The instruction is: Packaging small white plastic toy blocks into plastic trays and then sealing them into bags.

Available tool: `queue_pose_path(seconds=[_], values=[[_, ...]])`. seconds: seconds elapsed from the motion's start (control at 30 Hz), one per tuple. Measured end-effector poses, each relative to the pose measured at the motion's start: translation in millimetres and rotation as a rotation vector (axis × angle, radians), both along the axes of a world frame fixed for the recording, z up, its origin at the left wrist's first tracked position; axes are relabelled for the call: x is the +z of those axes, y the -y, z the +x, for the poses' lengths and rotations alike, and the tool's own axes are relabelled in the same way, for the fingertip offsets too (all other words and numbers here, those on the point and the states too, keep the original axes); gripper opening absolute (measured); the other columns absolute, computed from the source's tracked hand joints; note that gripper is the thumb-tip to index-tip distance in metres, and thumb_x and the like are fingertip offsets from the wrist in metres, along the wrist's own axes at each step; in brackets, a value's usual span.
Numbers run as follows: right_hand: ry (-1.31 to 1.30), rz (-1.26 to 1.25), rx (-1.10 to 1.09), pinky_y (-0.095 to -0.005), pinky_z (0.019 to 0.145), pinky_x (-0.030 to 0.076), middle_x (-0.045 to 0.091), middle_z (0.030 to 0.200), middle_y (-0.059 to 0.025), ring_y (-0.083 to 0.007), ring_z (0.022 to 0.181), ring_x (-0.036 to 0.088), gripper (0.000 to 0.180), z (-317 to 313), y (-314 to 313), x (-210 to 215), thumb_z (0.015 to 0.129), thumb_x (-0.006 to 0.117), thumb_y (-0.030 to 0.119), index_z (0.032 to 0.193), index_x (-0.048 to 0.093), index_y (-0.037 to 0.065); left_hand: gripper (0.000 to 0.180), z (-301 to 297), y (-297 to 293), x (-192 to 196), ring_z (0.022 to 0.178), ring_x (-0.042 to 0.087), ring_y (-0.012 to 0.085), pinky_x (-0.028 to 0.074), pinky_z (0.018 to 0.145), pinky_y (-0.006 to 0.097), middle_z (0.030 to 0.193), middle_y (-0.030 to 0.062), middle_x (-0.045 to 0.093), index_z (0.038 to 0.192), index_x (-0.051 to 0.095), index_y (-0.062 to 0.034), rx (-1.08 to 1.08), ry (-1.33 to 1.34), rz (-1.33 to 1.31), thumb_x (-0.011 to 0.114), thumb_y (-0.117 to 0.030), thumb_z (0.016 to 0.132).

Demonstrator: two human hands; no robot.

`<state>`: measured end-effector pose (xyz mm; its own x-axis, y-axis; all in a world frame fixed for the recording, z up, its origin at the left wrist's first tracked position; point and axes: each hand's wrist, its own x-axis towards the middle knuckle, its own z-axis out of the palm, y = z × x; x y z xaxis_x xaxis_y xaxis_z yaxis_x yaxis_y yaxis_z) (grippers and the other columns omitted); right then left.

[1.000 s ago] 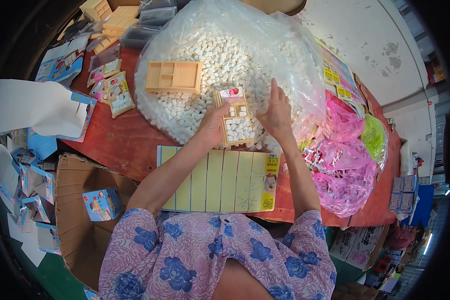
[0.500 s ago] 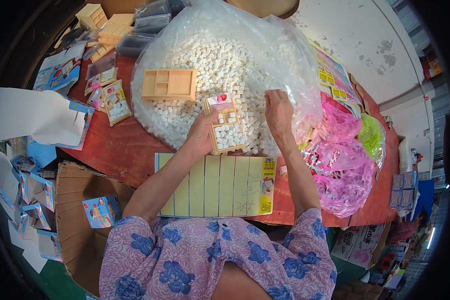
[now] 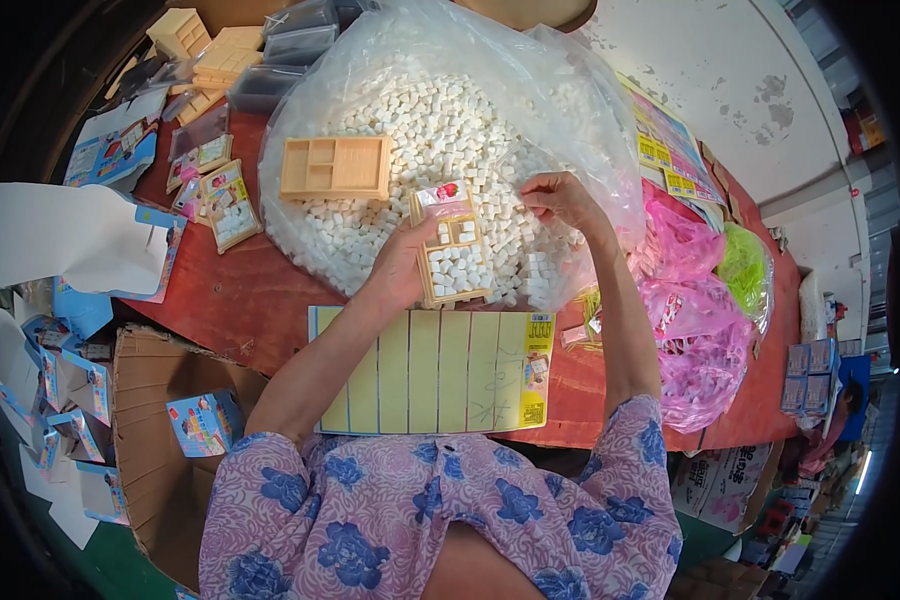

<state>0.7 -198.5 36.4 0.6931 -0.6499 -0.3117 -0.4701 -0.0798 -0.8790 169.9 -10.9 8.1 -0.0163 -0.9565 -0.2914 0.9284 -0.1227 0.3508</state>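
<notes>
My left hand (image 3: 404, 258) grips a small tan compartment tray (image 3: 457, 296) by its left side, thumb over the rim. White marshmallow-like cubes (image 3: 458, 270) fill its large near section and sit in the small middle ones. A pink and white packet (image 3: 444, 197) with a strawberry picture lies in its far section. To the right, my right hand (image 3: 568, 202) hovers over a large clear plastic bag (image 3: 370, 60) of loose white cubes (image 3: 450, 110). Its thumb and fingers are pinched; whatever they hold is hidden. Another tan tray (image 3: 336, 168), without cubes, rests on the pile.
Filled trays (image 3: 232, 205) lie left on the red table (image 3: 220, 310). A yellow printed card sheet (image 3: 420, 370) is in front of me. Pink bags (image 3: 695, 340) and a green bag (image 3: 745, 265) stand right. An open carton (image 3: 150, 450) with blue boxes sits lower left.
My right hand has shifted slightly, its wrist swinging right and its fingers now pointing left. The left hand and its tray have hardly moved.
</notes>
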Motion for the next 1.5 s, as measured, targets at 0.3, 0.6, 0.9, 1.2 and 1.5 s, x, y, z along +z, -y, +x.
queue_pose_path(seconds=[0.3,0.6,0.9,1.2,1.5], values=[[-0.285,-1.131,0.135,-0.0299,0.049,0.040,0.052,0.060,-0.0089,-0.0209,0.057,0.053,0.004,10,-23,-4,0.064,0.053,0.004,0.066,0.050,0.002,0.026,2,1,-7,0.091,0.053,0.0254,0.045,0.077,0.042,0.102,0.0117,0.051,0.107,0.041,-0.0066,-0.033,-0.035,-0.010,0.042,-0.018,0.083],[-0.172,-1.609,-0.144,-0.0332,0.054,0.036,0.044,0.064,-0.0080,-0.0229,0.061,0.046,0.010,20,-57,48,0.065,0.052,0.004,0.067,0.042,0.005,0.028,2,1,-8,0.091,0.052,0.0254,0.045,0.077,0.042,0.102,0.0122,0.051,0.107,0.042,-0.0040,-0.057,-0.038,-0.069,0.042,-0.019,0.083],[0.607,-0.384,-0.271,-0.0194,0.056,0.039,0.054,0.068,-0.0032,-0.0081,0.063,0.050,0.009,1,-79,76,0.081,0.046,0.011,0.075,0.049,0.005,0.053,-1,-1,3,0.097,0.048,0.0262,0.038,0.084,0.041,0.105,0.0136,0.049,0.110,0.042,-0.0027,0.007,-0.036,-0.039,0.027,-0.047,0.084],[0.461,0.433,-0.214,-0.0169,0.045,0.034,0.052,0.064,-0.0013,-0.0059,0.050,0.043,0.011,13,-106,22,0.078,0.050,0.014,0.072,0.049,0.005,0.062,-14,-3,19,0.099,0.046,0.0264,0.036,0.086,0.039,0.107,0.0146,0.048,0.112,0.039,-0.0005,0.013,-0.052,-0.074,0.020,-0.051,0.083],[0.264,0.410,-0.289,-0.0169,0.044,0.032,0.046,0.063,0.0026,-0.0042,0.051,0.038,0.010,9,-111,9,0.077,0.050,0.015,0.071,0.046,0.009,0.028,-17,-10,22,0.082,0.056,0.0208,0.047,0.073,0.033,0.095,0.0132,0.054,0.103,0.044,-0.0004,-0.021,0.101,-0.117,0.047,-0.016,0.081]])
